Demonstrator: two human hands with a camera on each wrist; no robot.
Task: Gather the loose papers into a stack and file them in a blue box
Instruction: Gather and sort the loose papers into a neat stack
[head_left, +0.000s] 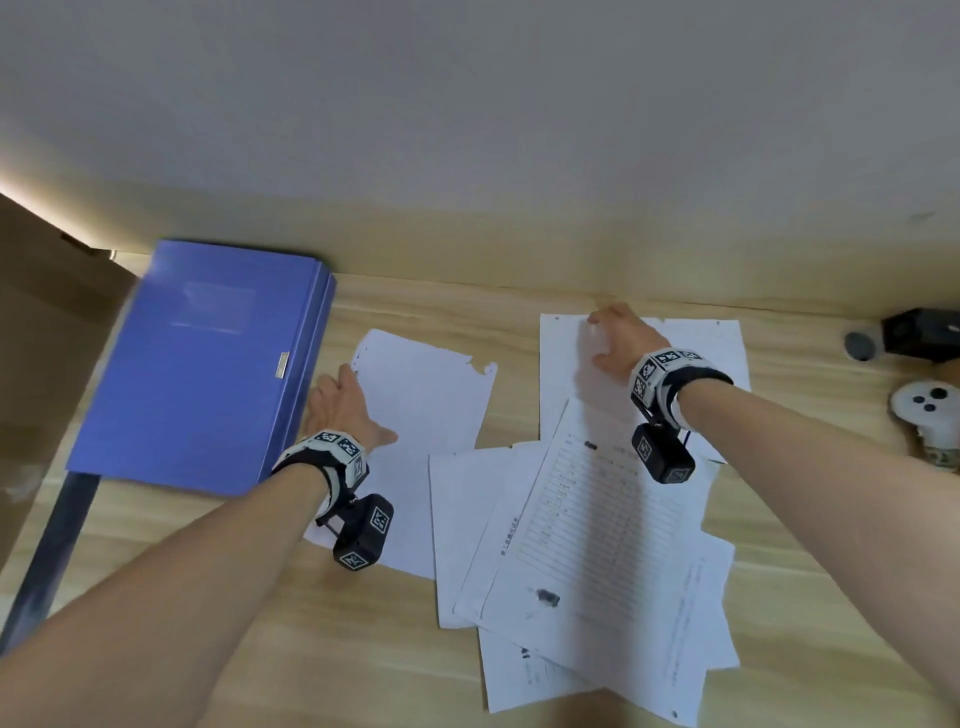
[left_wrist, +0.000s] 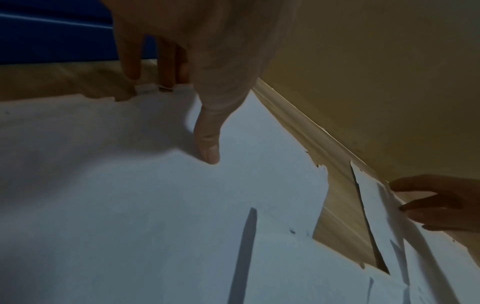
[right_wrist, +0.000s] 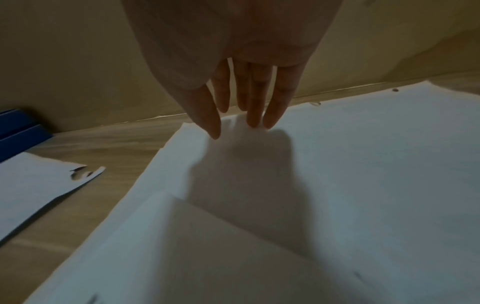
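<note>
Several loose white papers lie scattered on the wooden desk. My left hand (head_left: 345, 410) lies flat with straight fingers on a torn-cornered sheet (head_left: 426, 410), its thumb (left_wrist: 207, 144) pressing the paper. The closed blue box (head_left: 208, 364) lies flat just left of that hand. My right hand (head_left: 618, 338) rests with straight fingers (right_wrist: 257, 107) on the far-left part of a blank sheet (head_left: 691, 348) near the back wall. A printed form (head_left: 597, 525) tops an overlapping pile in the middle.
The desk's back wall (head_left: 519, 249) stands just beyond the right fingertips. A white game controller (head_left: 930, 410) and a black device (head_left: 919, 332) sit at the right edge. A brown cardboard panel (head_left: 41, 322) rises left of the box.
</note>
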